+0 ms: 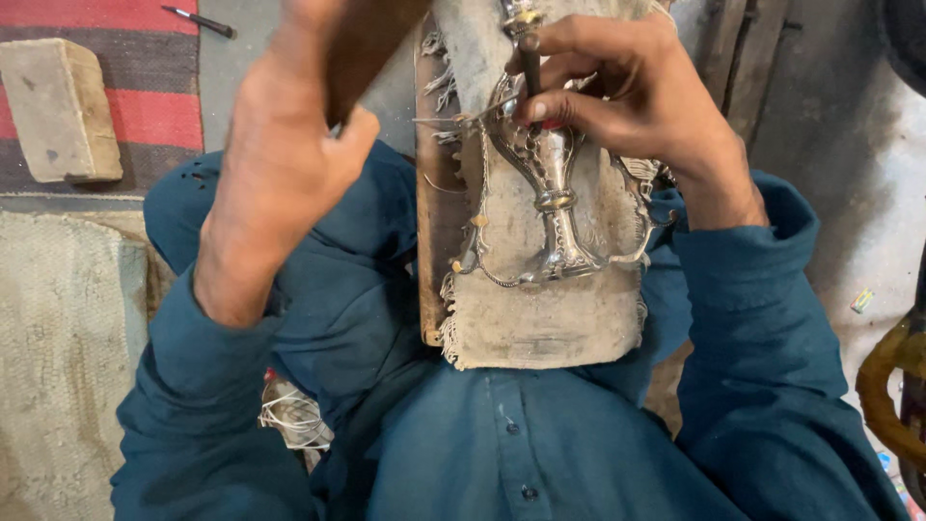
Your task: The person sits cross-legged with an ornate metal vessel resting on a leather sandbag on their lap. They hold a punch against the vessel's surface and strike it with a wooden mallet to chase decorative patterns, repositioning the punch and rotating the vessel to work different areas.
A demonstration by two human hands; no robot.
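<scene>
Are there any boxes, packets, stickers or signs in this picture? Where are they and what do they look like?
Small wrapper or scrap: on the grey floor at the right, beyond the right sleeve; roughly rectangular, yellow and green with a light patch.
Colourful bits: at the bottom right corner by the floor edge; too small and cut off to tell whether they are packaging.
No signs, screens or boxes show anywhere else.

Wooden mallet point(362, 53) top cut off.
</scene>
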